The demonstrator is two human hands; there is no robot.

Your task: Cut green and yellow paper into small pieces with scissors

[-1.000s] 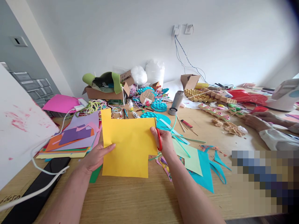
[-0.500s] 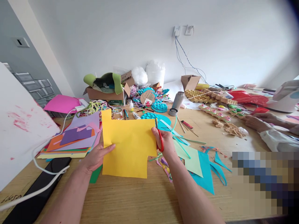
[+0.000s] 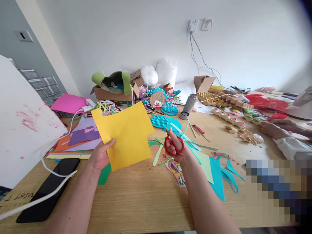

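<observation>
My left hand [image 3: 101, 154] grips a sheet of yellow paper [image 3: 129, 136] by its left edge, thumb on the front. The sheet has notches cut from its upper left and right side, and it hangs tilted above the table. In my right hand [image 3: 177, 149] are red-handled scissors [image 3: 183, 145], with fingers through the loops and the dark blades pointing up and away. The scissors are apart from the paper. Below them lie green paper strips [image 3: 158, 155] and small coloured scraps [image 3: 175, 174]. Part of a green sheet [image 3: 104, 175] shows beneath the yellow one.
Coloured paper is stacked [image 3: 80, 138] at left, near a black phone [image 3: 48, 191] and white cable. Behind stand a cardboard box [image 3: 112, 93] and a grey flask [image 3: 189, 105]. Pale green and blue sheets [image 3: 216, 178] lie right. Another person's hands [image 3: 275, 128] are at far right.
My right hand has let go of the paper's right edge and drawn away with the scissors. The yellow sheet, now held only by my left hand, has tilted, its right side higher.
</observation>
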